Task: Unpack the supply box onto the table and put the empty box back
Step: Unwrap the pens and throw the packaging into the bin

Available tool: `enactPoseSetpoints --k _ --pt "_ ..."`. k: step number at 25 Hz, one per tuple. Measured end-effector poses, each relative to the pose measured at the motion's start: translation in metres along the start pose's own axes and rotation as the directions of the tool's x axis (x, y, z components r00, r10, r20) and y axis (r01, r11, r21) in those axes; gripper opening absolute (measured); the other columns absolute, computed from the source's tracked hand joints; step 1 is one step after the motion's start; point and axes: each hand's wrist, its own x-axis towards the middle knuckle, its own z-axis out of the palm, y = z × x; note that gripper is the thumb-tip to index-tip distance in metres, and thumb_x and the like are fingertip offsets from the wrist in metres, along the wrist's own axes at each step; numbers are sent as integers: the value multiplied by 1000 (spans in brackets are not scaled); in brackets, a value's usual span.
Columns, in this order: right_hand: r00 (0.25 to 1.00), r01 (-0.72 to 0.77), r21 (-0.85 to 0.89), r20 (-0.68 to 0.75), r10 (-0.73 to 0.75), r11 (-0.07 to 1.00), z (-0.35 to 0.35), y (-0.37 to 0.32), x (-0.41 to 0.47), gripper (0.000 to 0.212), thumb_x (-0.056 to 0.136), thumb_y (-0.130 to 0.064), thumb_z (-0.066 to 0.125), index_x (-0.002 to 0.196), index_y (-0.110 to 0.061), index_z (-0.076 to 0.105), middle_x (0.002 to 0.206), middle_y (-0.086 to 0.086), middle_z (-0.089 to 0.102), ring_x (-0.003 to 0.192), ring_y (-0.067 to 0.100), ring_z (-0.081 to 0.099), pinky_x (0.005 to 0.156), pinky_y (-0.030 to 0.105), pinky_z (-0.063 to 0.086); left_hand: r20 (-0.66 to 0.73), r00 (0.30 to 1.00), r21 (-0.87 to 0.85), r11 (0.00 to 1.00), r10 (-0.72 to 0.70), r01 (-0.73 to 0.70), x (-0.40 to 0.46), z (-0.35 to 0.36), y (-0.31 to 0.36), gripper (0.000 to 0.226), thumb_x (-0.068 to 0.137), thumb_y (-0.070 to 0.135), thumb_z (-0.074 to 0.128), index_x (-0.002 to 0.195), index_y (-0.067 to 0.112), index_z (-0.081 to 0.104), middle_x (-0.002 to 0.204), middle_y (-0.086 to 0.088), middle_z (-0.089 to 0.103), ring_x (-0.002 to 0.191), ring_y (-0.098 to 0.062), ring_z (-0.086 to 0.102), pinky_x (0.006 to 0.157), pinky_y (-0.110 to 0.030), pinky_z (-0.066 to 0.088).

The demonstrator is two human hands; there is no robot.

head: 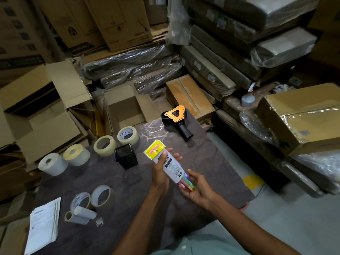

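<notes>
Above the dark table (211, 162) I hold a flat pack of coloured markers (169, 161) with a yellow header. My left hand (161, 172) grips the pack's middle, thumb across its front. My right hand (197, 188) cups the lower end, where the coloured marker tips show. On the table stand a black pen holder (126, 156), several tape rolls (104, 145), two white label rolls (53, 163) and an orange-and-black tape dispenser (177, 118). An open cardboard box (127, 107) sits just beyond the table's far edge.
A stack of printed papers (44, 225) lies at the table's near left, beside smaller rolls (81, 215). Open and wrapped cartons crowd the left, back and right. A grey floor with a yellow mark (253, 181) lies to the right of the table.
</notes>
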Motion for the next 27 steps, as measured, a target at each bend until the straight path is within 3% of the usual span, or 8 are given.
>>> enactPoseSetpoints --k 5,9,12,14,18,21,24,27 --pt "992 34 -42 123 -29 999 -6 0 -4 30 94 -12 58 119 5 61 115 25 68 86 29 73 67 35 63 -32 999 -53 998 -19 18 2 -2 7 39 86 37 56 110 8 63 93 -14 69 94 -37 68 90 -44 51" --pt "991 53 -104 124 -40 993 -13 -2 -3 36 91 -2 56 126 7 58 116 27 67 79 26 73 64 30 62 -83 996 -126 992 -32 21 11 -7 18 24 92 25 56 107 8 64 86 -12 66 81 -32 69 78 -40 56" --pt "988 58 -291 155 -13 955 -19 -3 -5 38 91 -7 51 127 -1 60 109 20 69 77 20 69 63 26 60 -114 993 -126 992 -33 18 15 -16 20 23 96 25 51 106 9 64 82 -10 64 77 -29 67 77 -40 56" --pt "978 82 -468 206 19 880 -20 -4 -9 36 92 -12 50 126 -6 62 105 15 70 77 16 67 64 24 58 -113 993 -86 996 -29 19 17 -18 19 22 96 24 50 104 8 65 80 -9 65 75 -28 68 76 -40 57" --pt "956 198 -789 287 63 581 -7 -12 -16 19 86 -18 69 103 -11 71 90 9 69 70 13 61 62 23 52 -54 995 -3 997 -79 78 15 -17 15 20 94 18 53 106 7 65 86 -14 67 75 -30 70 75 -42 58" --pt "954 232 -863 292 68 448 7 -11 -14 7 90 -20 67 90 -14 67 71 4 62 58 10 57 54 21 51 -52 993 154 981 -108 115 14 -20 3 29 94 7 53 123 6 51 115 -22 67 87 -36 72 78 -46 58" --pt "971 235 -891 228 -65 388 10 -3 -4 9 97 -21 57 89 -17 55 60 -1 52 43 5 48 42 19 42 -125 988 396 918 86 -29 9 -34 -13 79 91 -5 57 148 31 15 122 -16 63 94 -36 70 84 -53 57" --pt "966 260 -895 241 -98 362 9 7 -1 5 100 -22 53 95 -21 51 60 -4 48 41 2 44 41 18 36 -84 969 544 826 232 -150 -8 -39 -21 84 91 -13 51 151 34 15 125 7 59 97 -10 69 75 -29 59"
